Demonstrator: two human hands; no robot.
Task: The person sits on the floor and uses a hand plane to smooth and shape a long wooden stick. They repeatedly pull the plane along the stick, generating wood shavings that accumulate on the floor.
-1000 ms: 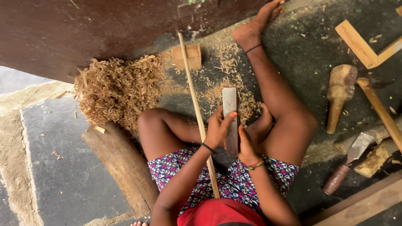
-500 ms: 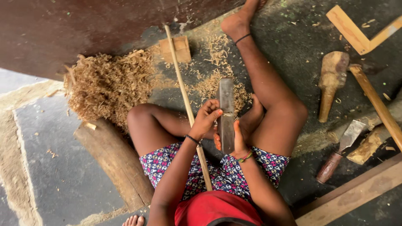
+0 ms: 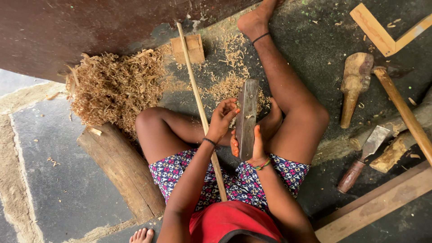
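The fingers (image 3: 230,108) of the left hand (image 3: 223,120) curl against the long edge of a flat grey wooden block (image 3: 247,118) at the centre of the frame, their tips touching its side. The right hand (image 3: 253,150) grasps the block's lower end, fingers wrapped round it, holding it upright between the knees. A long thin stick (image 3: 198,96) runs just left of the left hand, from the lap up to a small wooden block (image 3: 191,48) on the floor. Wood shavings (image 3: 114,85) are heaped at upper left, above a log (image 3: 121,168). At right lie a wooden mallet (image 3: 353,85), a chisel (image 3: 362,159) and a plank (image 3: 373,209).
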